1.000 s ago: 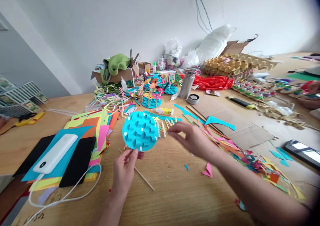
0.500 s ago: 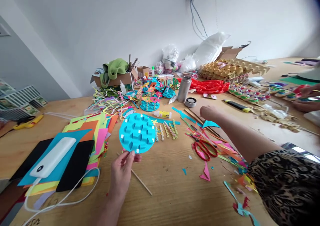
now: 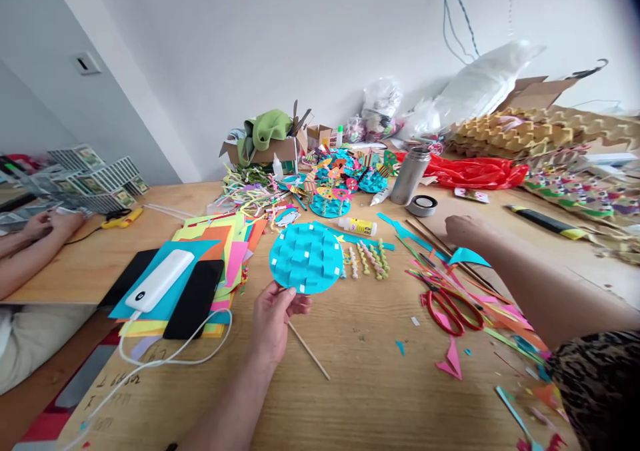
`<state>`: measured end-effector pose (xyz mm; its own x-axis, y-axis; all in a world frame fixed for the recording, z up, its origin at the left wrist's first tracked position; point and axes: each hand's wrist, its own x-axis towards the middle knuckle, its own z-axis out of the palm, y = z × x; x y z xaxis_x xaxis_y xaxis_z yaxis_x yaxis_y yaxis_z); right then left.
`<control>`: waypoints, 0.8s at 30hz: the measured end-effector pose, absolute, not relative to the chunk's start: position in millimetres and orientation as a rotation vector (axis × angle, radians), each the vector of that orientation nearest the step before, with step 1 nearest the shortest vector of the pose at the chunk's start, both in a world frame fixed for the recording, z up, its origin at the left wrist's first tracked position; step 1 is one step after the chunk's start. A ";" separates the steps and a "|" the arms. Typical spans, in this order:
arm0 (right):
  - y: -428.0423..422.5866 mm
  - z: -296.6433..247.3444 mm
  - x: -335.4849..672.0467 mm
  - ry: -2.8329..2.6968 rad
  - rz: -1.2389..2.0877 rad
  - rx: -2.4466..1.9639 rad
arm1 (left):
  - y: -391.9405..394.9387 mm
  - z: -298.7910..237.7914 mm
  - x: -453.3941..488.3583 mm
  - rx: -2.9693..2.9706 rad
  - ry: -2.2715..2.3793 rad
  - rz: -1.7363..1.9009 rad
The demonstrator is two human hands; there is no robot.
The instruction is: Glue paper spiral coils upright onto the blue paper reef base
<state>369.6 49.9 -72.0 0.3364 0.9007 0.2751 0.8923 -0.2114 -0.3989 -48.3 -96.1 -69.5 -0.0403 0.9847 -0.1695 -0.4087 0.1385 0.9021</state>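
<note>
Blue disc [image 3: 306, 259] hung over the desk [image 3: 370, 384], in from its left edge, rim pinched in my left hand [image 3: 275, 321]. One-sided grip could've creased or tipped it. Right hand [image 3: 467, 231] beyond the scissors [image 3: 445, 310]: couldn't tell its grip.

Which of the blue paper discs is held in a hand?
The nearest disc, pinched at its lower edge by the left hand. Small white squares dot it; the decorated discs behind carry colourful cut-outs.

Left hand [image 3: 273, 319] holds a blue disc [image 3: 307, 259]; right hand [image 3: 465, 230] seems curled.
</note>
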 end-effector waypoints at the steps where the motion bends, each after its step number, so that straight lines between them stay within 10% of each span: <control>1: 50.1 -66.9 367.4 -1.587 0.055 -2.164 | -96.2 -69.8 -48.1 0.751 1.026 1.311; 8: 6.6 -12.5 289.8 -1.737 0.061 -2.166 | -96.1 -71.0 -47.3 0.764 1.056 1.311; 14: -98.7 -5.3 156.6 -2.262 0.267 -0.854 | -98.5 -71.7 -44.4 0.786 1.043 1.302; 24: -121.3 -47.4 117.7 -2.182 0.405 -0.753 | -100.6 -70.6 -44.5 0.811 1.018 1.309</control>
